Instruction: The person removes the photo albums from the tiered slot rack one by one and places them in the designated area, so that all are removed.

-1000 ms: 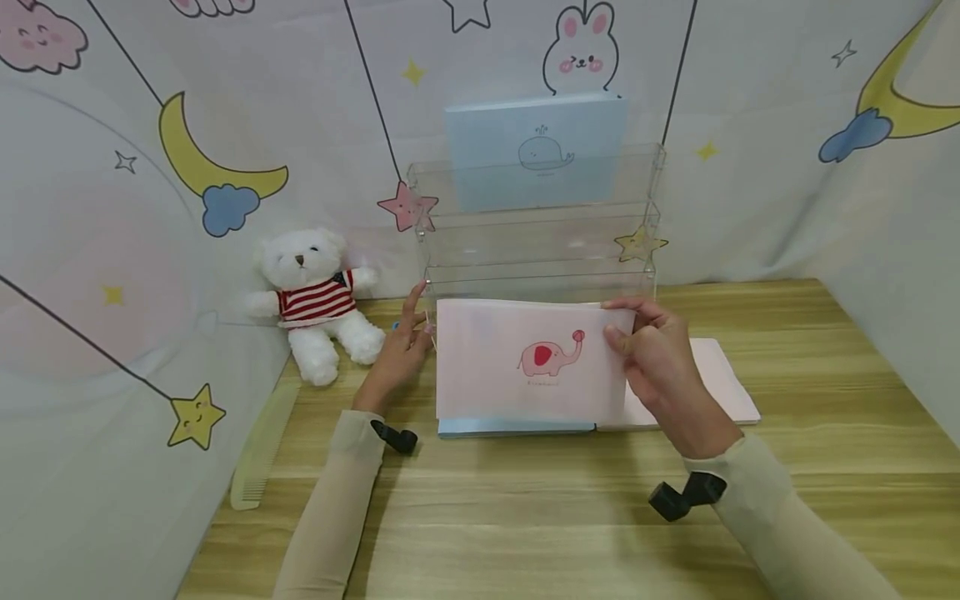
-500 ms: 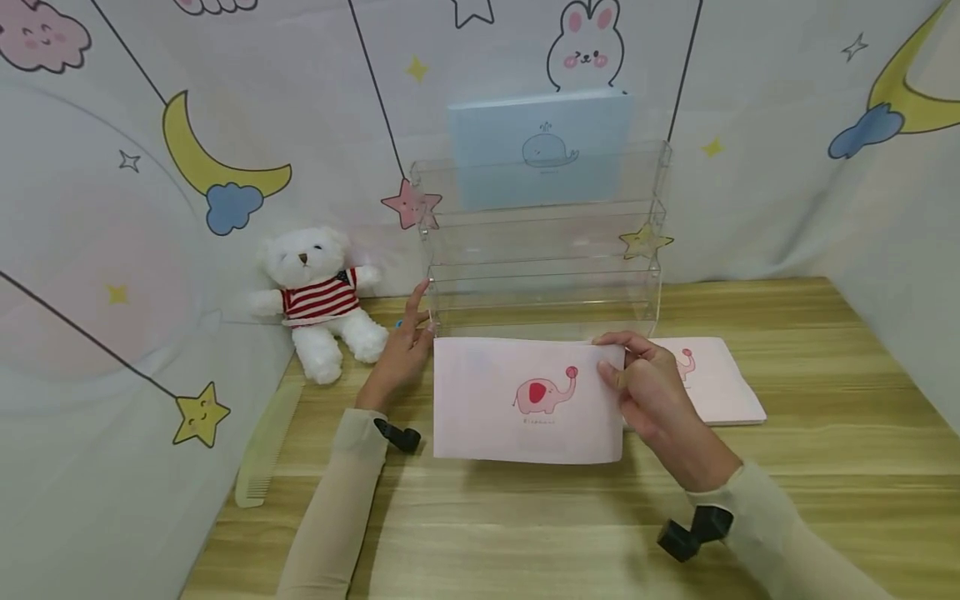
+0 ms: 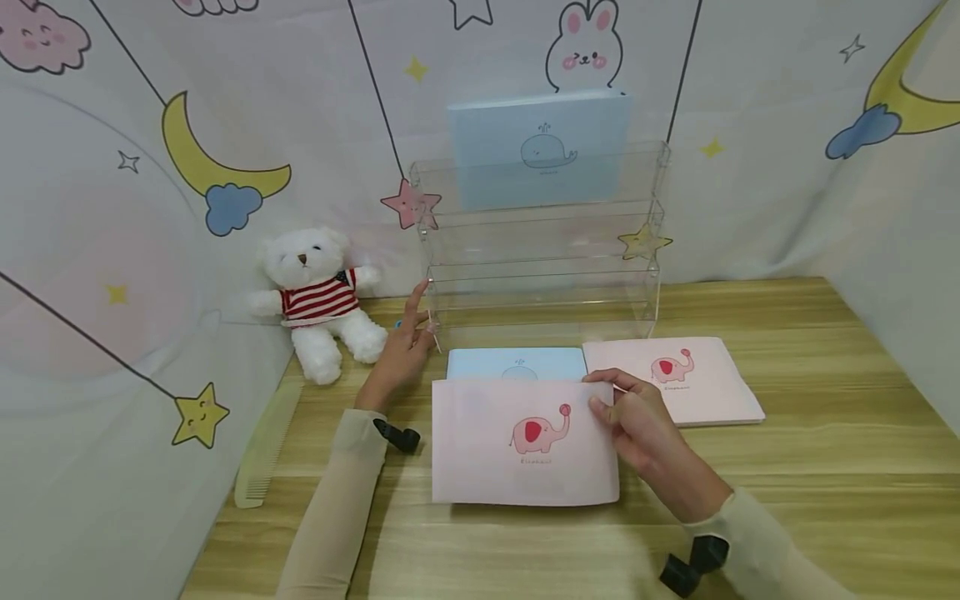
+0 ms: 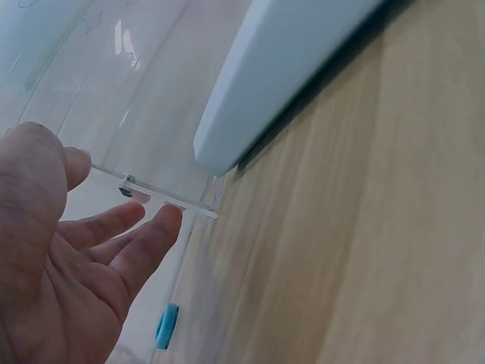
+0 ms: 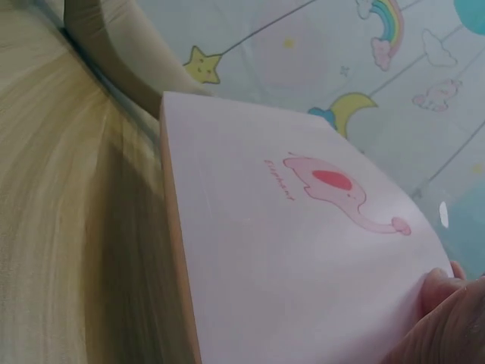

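Head view: the right hand (image 3: pixel 645 429) pinches a pink elephant notebook (image 3: pixel 487 442) by its far right corner, thumb on the cover and the other fingers behind it. That notebook is held off the near middle of the desk (image 3: pixel 480 558). The left hand (image 3: pixel 400 360) has its fingers parted and slightly bent, tips touching the left side panel of a clear acrylic rack (image 3: pixel 540 242).

Gripped at one corner only, the notebook could swing or slip if the pinch loosens; in the right wrist view its cover bows, so the pages might also fan apart. Lowered carelessly, its far edge could nudge the blue whale notebook (image 3: pixel 487 364) lying partly hidden beyond it. Too hard a push from the left hand could shift the rack, which looks light.

Counted: two pink elephant notebooks show, the held one and a spare elephant notebook (image 3: pixel 712 379) lying at right; whether more lie under that one cannot be told. Two whale notebooks show, one on the desk and an upright whale notebook (image 3: pixel 487 150) in the rack's top tier. There is one rack, one white teddy bear (image 3: pixel 315 300) at far left, one comb (image 3: pixel 266 442) nearer, and one teal ring-shaped object (image 4: pixel 171 317) by the left hand.
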### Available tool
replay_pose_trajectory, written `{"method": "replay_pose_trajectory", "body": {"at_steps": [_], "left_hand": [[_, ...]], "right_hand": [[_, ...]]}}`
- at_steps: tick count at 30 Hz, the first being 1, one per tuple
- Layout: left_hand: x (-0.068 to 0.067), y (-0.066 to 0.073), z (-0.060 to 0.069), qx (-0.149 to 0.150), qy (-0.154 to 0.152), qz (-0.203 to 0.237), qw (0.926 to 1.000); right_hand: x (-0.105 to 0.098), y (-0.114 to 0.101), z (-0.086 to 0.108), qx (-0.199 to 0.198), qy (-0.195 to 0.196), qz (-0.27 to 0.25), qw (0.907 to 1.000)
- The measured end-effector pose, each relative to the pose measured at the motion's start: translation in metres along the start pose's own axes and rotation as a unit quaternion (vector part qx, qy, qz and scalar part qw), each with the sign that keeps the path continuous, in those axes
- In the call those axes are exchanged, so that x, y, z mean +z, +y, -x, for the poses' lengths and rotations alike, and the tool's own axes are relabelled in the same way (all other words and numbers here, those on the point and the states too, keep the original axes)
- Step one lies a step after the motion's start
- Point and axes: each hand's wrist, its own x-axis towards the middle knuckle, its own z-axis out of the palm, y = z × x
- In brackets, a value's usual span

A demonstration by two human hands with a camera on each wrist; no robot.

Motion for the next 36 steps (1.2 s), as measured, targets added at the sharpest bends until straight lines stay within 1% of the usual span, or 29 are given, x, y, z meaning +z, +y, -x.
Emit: {"method": "replay_pose_trajectory", "body": {"at_steps": [7,14,18,25,32,36], "left_hand": [[0.0,0.001,0.0,-0.003,-0.001,0.001,1.0],[0.0,0.002,0.0,0.002,0.002,-0.008,1.0],[0.0,0.003,0.001,0.003,0.005,-0.008,1.0],[0.0,0.002,0.002,0.005,0.009,-0.005,0.9999],[0.0,0.003,0.001,0.006,0.01,-0.005,0.9999],[0.0,0.003,0.001,0.008,0.013,-0.002,0.9999]], "right_hand": [[-0.002,0.014,0.004,0.024,-0.001,0.01,0.9996],[-0.006,0.028,0.009,0.049,0.003,0.018,0.9986],[-0.007,0.033,0.011,0.057,0.003,0.021,0.9982],[-0.007,0.042,0.01,0.062,-0.016,0.035,0.9973],[-0.001,0.052,0.01,0.05,0.009,0.082,0.9953],[0.001,0.054,0.009,0.04,0.015,0.107,0.9934]]}}
